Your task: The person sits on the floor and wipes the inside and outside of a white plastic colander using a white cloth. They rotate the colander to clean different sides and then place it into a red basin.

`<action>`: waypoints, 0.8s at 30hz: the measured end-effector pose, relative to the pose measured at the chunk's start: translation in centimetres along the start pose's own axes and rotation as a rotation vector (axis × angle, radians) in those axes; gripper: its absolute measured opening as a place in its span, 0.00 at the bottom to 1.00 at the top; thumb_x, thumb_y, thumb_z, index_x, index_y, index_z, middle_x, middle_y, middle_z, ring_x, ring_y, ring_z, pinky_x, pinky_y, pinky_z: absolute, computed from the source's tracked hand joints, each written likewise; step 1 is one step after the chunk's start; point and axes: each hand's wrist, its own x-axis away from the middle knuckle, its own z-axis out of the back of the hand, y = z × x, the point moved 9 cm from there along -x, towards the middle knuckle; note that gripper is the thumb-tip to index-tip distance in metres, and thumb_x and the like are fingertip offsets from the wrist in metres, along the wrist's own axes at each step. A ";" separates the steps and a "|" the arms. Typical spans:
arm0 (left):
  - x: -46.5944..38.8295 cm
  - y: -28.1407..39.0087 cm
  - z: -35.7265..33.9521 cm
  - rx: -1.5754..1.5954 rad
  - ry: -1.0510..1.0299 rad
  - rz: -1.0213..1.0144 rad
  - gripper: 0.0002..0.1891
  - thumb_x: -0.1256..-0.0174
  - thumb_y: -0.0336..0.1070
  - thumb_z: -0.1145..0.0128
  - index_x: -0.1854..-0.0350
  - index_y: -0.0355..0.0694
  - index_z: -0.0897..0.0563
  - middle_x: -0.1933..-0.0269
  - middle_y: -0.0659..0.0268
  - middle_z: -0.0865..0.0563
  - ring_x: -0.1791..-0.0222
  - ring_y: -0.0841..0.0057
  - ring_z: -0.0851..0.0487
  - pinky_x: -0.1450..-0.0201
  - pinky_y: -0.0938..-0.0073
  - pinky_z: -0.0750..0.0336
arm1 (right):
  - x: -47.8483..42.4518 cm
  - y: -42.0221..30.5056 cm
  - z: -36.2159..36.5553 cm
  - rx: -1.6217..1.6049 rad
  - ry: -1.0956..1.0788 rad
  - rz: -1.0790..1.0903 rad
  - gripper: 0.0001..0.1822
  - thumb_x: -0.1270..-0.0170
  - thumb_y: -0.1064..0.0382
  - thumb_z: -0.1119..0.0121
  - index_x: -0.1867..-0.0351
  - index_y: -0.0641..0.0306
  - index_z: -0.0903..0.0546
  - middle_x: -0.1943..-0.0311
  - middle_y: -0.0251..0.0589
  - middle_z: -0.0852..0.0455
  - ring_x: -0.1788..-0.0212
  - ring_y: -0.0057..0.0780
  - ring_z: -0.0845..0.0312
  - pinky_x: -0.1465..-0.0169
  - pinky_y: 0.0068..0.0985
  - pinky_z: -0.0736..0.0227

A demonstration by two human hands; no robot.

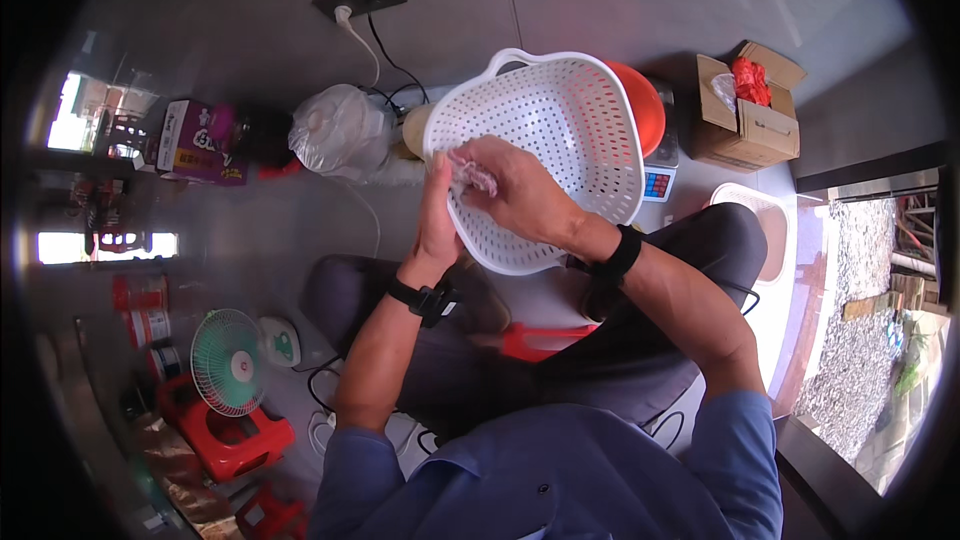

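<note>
Tilted above my knees is a white perforated plastic basket [536, 120], with a loop handle on its far rim. My left hand [441, 217] grips the basket's near left rim, thumb up along the edge. Inside that rim, my right hand [517, 184] is closed on a crumpled pinkish cloth [476, 176], which touches the basket wall beside my left thumb. The fingers of my right hand are partly hidden by the cloth and the hand itself.
Behind the basket are an orange basin [641, 109] and a scale [660, 180]. A cardboard box [757, 127] and a white bin [776, 229] stand right. A plastic-wrapped item [341, 127] lies left. A green fan [229, 364] is by a red stool [262, 439].
</note>
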 end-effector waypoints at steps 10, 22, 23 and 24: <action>-0.7 0.8 -1.0 0.183 0.012 0.012 0.38 0.17 0.69 0.57 0.21 0.41 0.32 0.28 0.59 0.22 0.27 0.67 0.24 0.25 0.59 0.27 | -1.4 -2.0 3.7 -0.417 0.093 -0.153 0.27 0.44 0.78 0.34 0.39 0.63 0.19 0.54 0.49 0.11 0.49 0.49 0.12 0.42 0.39 0.19; -0.2 1.3 0.5 0.138 0.048 0.021 0.42 0.19 0.66 0.55 0.20 0.33 0.35 0.26 0.49 0.23 0.29 0.56 0.21 0.25 0.52 0.28 | 3.0 -2.0 -4.0 0.193 -0.349 0.228 0.09 0.42 0.70 0.31 0.58 0.62 0.15 0.56 0.45 0.14 0.47 0.50 0.16 0.44 0.43 0.21; -0.6 0.8 1.5 0.083 0.054 -0.005 0.42 0.19 0.66 0.54 0.20 0.33 0.35 0.26 0.49 0.23 0.29 0.56 0.21 0.25 0.52 0.28 | 3.4 -1.5 -4.5 0.278 -0.405 0.265 0.08 0.42 0.68 0.30 0.60 0.61 0.13 0.56 0.44 0.14 0.46 0.49 0.15 0.44 0.43 0.20; -0.6 1.1 1.7 0.058 0.068 -0.033 0.42 0.19 0.66 0.54 0.20 0.33 0.35 0.25 0.50 0.23 0.29 0.56 0.21 0.25 0.52 0.28 | 3.4 -1.1 -4.5 0.350 -0.437 0.210 0.08 0.43 0.68 0.31 0.61 0.60 0.13 0.56 0.44 0.13 0.47 0.49 0.15 0.44 0.44 0.20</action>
